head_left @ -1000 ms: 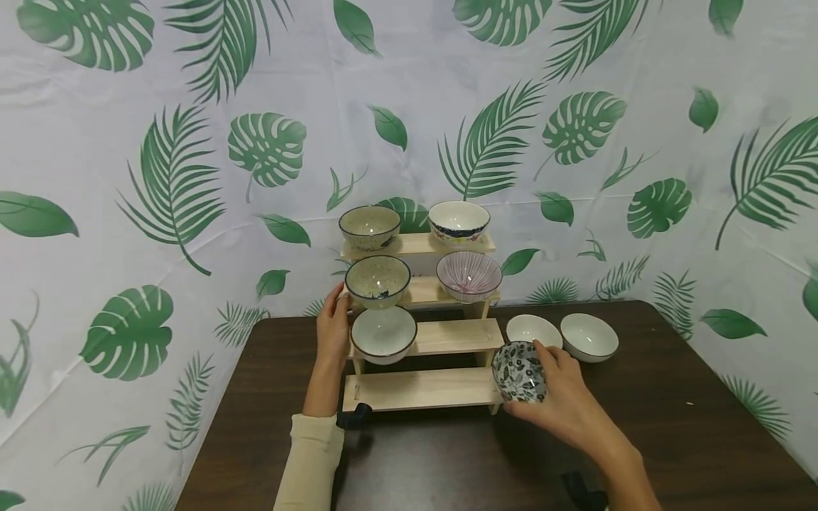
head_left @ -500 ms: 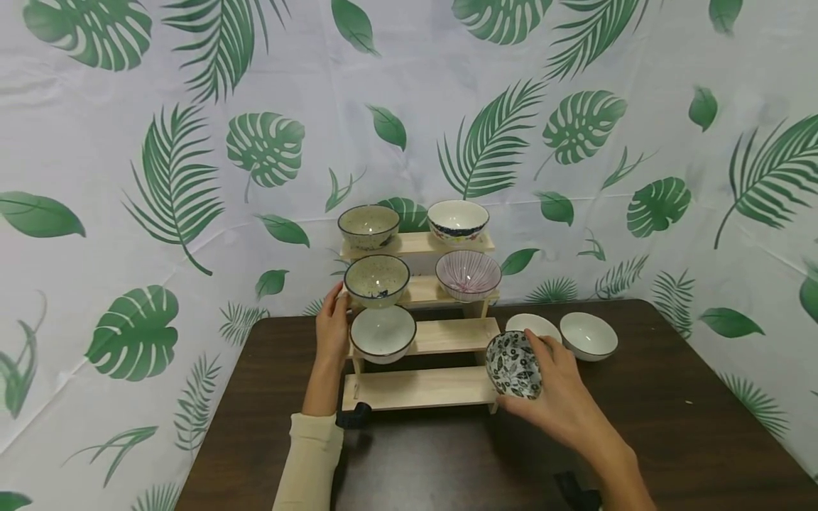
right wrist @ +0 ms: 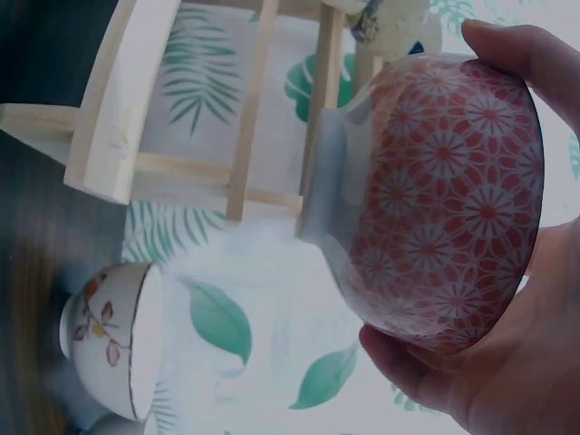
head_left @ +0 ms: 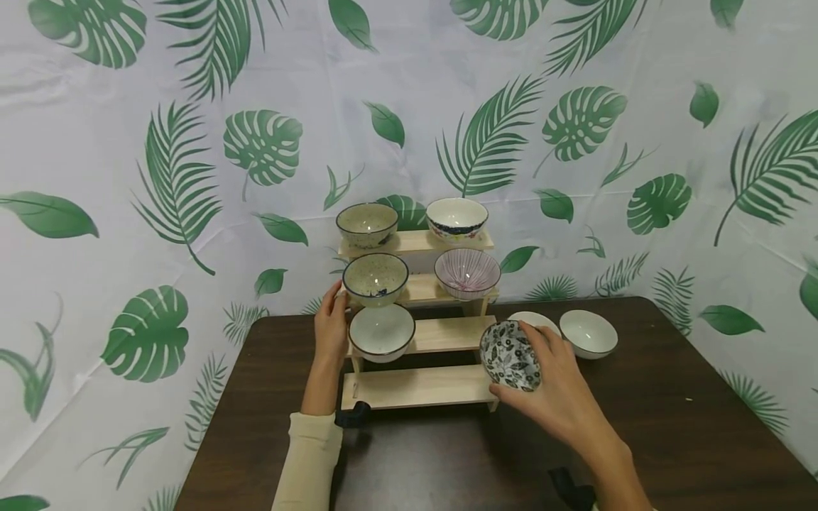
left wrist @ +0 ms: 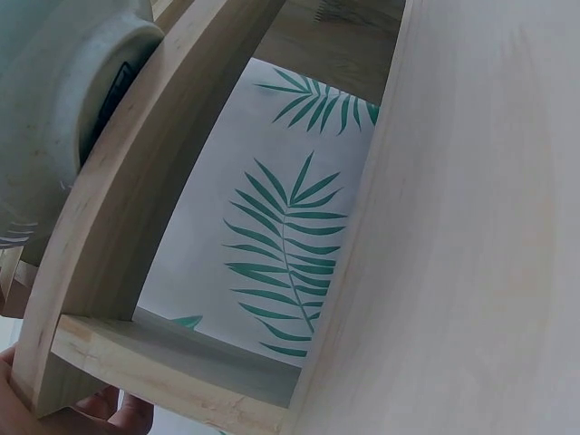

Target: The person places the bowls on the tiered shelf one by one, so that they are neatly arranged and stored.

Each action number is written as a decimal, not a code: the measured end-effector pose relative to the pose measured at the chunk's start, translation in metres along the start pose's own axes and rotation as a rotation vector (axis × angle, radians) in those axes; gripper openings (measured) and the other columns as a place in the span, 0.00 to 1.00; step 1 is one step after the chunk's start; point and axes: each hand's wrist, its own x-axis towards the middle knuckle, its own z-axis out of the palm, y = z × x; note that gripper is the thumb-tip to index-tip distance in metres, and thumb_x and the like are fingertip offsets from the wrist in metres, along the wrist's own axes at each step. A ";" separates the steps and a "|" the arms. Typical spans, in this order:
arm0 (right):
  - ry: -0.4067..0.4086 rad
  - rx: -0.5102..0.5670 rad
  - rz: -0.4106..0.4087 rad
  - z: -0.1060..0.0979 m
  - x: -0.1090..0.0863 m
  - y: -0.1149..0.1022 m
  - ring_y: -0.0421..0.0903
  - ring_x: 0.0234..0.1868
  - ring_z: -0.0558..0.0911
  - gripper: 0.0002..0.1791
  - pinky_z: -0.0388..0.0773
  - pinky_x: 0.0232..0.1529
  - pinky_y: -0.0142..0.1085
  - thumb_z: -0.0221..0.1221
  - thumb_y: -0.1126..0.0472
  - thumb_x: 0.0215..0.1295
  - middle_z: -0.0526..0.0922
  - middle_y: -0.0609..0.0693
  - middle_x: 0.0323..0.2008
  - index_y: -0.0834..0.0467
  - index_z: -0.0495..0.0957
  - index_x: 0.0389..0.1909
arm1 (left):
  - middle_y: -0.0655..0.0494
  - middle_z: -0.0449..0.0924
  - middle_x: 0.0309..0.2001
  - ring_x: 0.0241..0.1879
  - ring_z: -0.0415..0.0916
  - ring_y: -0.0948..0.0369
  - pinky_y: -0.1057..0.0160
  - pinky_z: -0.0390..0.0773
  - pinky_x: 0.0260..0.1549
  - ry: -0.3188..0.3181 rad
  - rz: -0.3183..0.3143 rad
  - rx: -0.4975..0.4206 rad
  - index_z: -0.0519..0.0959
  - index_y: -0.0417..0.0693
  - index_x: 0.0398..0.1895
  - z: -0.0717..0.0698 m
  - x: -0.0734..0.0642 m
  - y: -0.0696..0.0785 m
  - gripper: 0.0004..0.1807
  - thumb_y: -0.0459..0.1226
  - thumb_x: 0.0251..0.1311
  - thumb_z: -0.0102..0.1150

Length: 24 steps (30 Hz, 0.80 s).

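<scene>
My right hand [head_left: 556,383] grips a bowl [head_left: 509,355] with black-and-white leaf patterning inside, raised and tilted beside the right end of the stepped wooden stand [head_left: 415,388]. The right wrist view shows this bowl's red, flower-patterned outside [right wrist: 435,199], with fingers and thumb at its rim. My left hand [head_left: 330,330] grips the left side of the stand; in the left wrist view its fingertips [left wrist: 134,415] curl round the wooden frame [left wrist: 118,172]. Nearest to this hand are a speckled greenish bowl [head_left: 375,278] and a white bowl [head_left: 382,332] on the stand's tiers.
On the top tier are another speckled bowl [head_left: 367,226] and a white bowl with a dark band [head_left: 456,218]. A pink-striped bowl [head_left: 467,273] stands below. Two white bowls, one partly hidden [head_left: 533,319], the other farther right [head_left: 588,334], sit on the dark table [head_left: 422,461].
My right hand has lifted the patterned bowl slightly and moved it left toward the stand. The left hand keeps its hold on the stand.
</scene>
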 end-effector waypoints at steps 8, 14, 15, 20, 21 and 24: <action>0.028 0.020 0.008 -0.001 0.004 -0.008 0.64 0.69 0.63 0.58 0.72 0.56 0.68 0.75 0.32 0.49 0.62 0.61 0.73 0.49 0.61 0.78 | 0.47 0.74 0.69 0.63 0.74 0.55 0.59 0.76 0.59 -0.001 -0.003 -0.013 0.66 0.58 0.78 0.000 0.000 -0.001 0.28 0.51 0.79 0.46; 0.042 0.024 0.027 0.001 0.008 -0.013 0.63 0.69 0.62 0.59 0.72 0.57 0.68 0.74 0.32 0.49 0.61 0.62 0.74 0.51 0.61 0.78 | 0.49 0.74 0.69 0.63 0.74 0.54 0.55 0.74 0.62 -0.017 0.005 -0.012 0.65 0.59 0.78 -0.001 0.000 0.000 0.28 0.52 0.79 0.46; 0.043 0.025 0.030 0.001 0.008 -0.013 0.63 0.69 0.62 0.59 0.72 0.57 0.68 0.74 0.32 0.49 0.61 0.62 0.74 0.52 0.61 0.78 | 0.48 0.74 0.69 0.63 0.73 0.54 0.55 0.74 0.62 -0.020 0.006 -0.011 0.65 0.59 0.78 -0.001 0.000 0.000 0.28 0.52 0.79 0.46; 0.049 0.031 0.030 0.003 0.011 -0.015 0.63 0.70 0.62 0.59 0.71 0.59 0.68 0.75 0.33 0.49 0.62 0.63 0.73 0.53 0.61 0.79 | 0.49 0.74 0.69 0.63 0.74 0.55 0.61 0.76 0.58 -0.016 -0.001 -0.013 0.66 0.58 0.78 0.000 0.001 -0.001 0.27 0.51 0.80 0.46; 0.051 0.032 0.029 0.003 0.012 -0.015 0.63 0.70 0.62 0.59 0.71 0.59 0.68 0.75 0.33 0.49 0.62 0.63 0.73 0.53 0.61 0.79 | 0.48 0.74 0.69 0.63 0.74 0.55 0.61 0.76 0.58 -0.015 -0.003 -0.015 0.66 0.58 0.78 0.000 0.001 -0.001 0.27 0.51 0.80 0.46; 0.055 0.032 0.030 0.004 0.014 -0.016 0.64 0.70 0.62 0.59 0.70 0.60 0.69 0.75 0.34 0.49 0.63 0.64 0.72 0.53 0.61 0.79 | 0.48 0.74 0.69 0.63 0.74 0.54 0.61 0.76 0.58 -0.013 -0.001 -0.012 0.65 0.58 0.78 0.000 0.001 -0.001 0.27 0.50 0.80 0.45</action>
